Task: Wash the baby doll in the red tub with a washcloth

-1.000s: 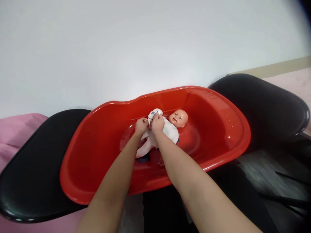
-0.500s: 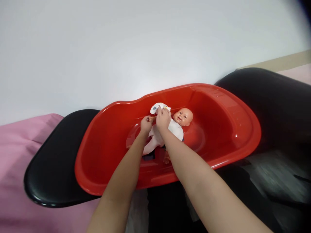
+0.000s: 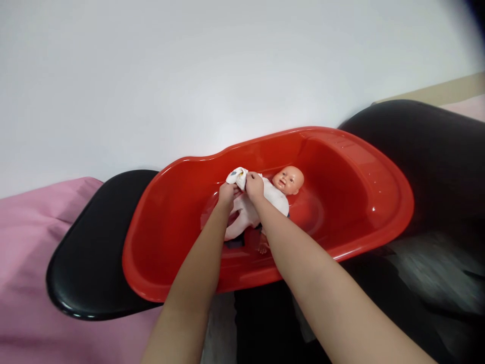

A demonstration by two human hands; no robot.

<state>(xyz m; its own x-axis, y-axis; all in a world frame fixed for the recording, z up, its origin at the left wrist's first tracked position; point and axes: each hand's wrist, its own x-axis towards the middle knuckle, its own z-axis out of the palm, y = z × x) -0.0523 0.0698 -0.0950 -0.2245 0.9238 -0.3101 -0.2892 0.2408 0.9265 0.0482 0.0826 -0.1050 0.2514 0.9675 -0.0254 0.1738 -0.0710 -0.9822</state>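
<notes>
A baby doll (image 3: 290, 180) in white clothing lies on its back inside a red plastic tub (image 3: 364, 167), head toward the right. My left hand (image 3: 227, 194) and my right hand (image 3: 254, 186) are side by side over the doll's raised arm, both closed on a small white cloth piece with a printed pattern (image 3: 237, 177) at the end of that arm. The doll's white-clad legs (image 3: 238, 225) trail toward me between my forearms, and a bare foot (image 3: 263, 247) shows below.
The tub rests across two black chair seats, one at the left (image 3: 91, 263) and one at the right (image 3: 432, 151). A pink cover (image 3: 26, 253) lies at the far left. A white wall (image 3: 189, 76) fills the background, with dark floor (image 3: 428, 268) at the lower right.
My right hand has come back down from the lifted white cloth and my left hand has risen to meet it, so both now pinch the cloth together.
</notes>
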